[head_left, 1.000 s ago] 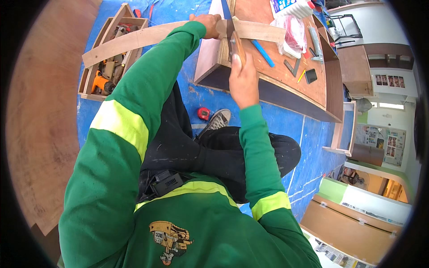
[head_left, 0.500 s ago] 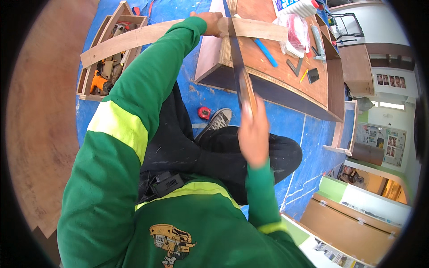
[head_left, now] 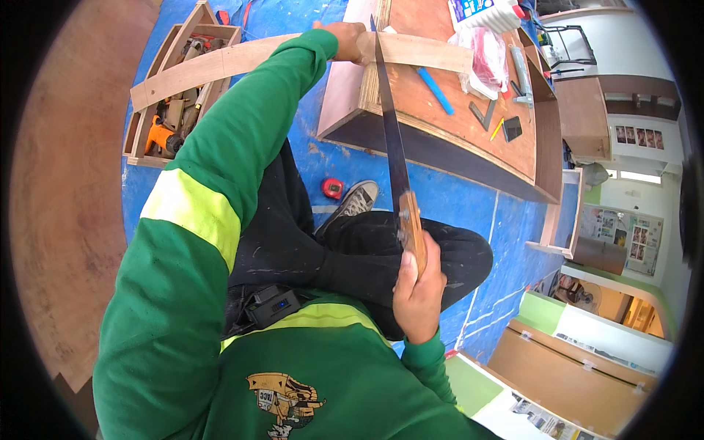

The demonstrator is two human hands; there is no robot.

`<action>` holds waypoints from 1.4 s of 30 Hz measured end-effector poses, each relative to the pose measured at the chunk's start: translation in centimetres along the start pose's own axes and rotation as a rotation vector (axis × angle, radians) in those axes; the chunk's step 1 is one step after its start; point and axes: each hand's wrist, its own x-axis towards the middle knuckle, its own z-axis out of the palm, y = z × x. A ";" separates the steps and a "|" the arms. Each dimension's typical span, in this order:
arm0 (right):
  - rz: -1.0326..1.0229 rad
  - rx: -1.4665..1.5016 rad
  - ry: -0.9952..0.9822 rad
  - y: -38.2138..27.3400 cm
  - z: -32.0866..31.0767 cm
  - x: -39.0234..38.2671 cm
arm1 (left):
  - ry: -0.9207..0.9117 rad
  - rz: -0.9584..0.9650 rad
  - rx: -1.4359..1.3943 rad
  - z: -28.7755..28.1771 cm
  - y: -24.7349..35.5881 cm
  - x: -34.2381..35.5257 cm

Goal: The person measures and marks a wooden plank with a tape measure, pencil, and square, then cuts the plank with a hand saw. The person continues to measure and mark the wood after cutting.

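Observation:
In my right hand is the wooden handle of a handsaw, held near my right knee. Its long dark blade reaches away from me and crosses a thin curved wooden strip near the blade's far end. My left hand presses down on the strip just left of the blade, fingers bent over it. The strip rests across a plywood-topped cabinet, and its left end extends over a wooden toolbox. My left sleeve hides part of the strip.
An orange power tool lies in the toolbox among other tools. On the cabinet are a blue bar, a dark angled square, a yellow pencil, a plastic bag and a white jug. A red tape measure sits by my shoe.
My right hand has drawn the saw back toward my body, so more blade shows between strip and handle. My left hand and the wooden strip stay in place.

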 end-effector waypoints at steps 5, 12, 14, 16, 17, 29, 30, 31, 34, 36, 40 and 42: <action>-0.295 0.056 0.063 -0.4 6.0 17.0 | 0.012 -0.006 0.017 0.1 0.4 -0.3; -0.235 0.038 0.033 -2.0 6.3 16.3 | -0.010 -0.015 -0.016 -0.6 -1.0 -0.1; -0.194 0.001 0.061 0.2 4.3 8.8 | -0.004 -0.008 -0.019 0.0 -0.8 -0.4; -0.014 0.026 -0.001 1.4 1.6 2.2 | 0.003 0.004 -0.008 -0.1 0.3 -0.1; -0.008 0.024 -0.010 1.0 1.0 2.0 | 0.003 -0.008 -0.011 0.0 0.2 -0.1; -0.274 0.023 0.081 -1.5 7.3 20.5 | -0.042 -0.002 -0.013 -0.4 -0.7 0.4; -0.215 0.044 0.006 -1.8 6.4 18.0 | -0.043 -0.005 -0.018 -0.1 -0.9 0.1; -0.227 0.056 0.026 -1.1 5.6 15.1 | -0.034 -0.004 -0.021 -0.4 -1.0 0.1; -0.035 0.012 -0.002 1.0 2.3 4.8 | -0.025 0.017 -0.032 -0.5 -0.4 -0.2; 0.008 0.035 -0.007 0.9 0.6 1.9 | -0.038 0.009 -0.036 -0.5 0.1 -0.2; -0.189 0.007 0.064 0.7 3.3 9.0 | -0.062 0.023 -0.030 -1.1 0.0 0.0; -0.235 0.038 0.025 -0.7 5.4 16.8 | -0.073 0.043 -0.050 -1.0 -0.5 0.3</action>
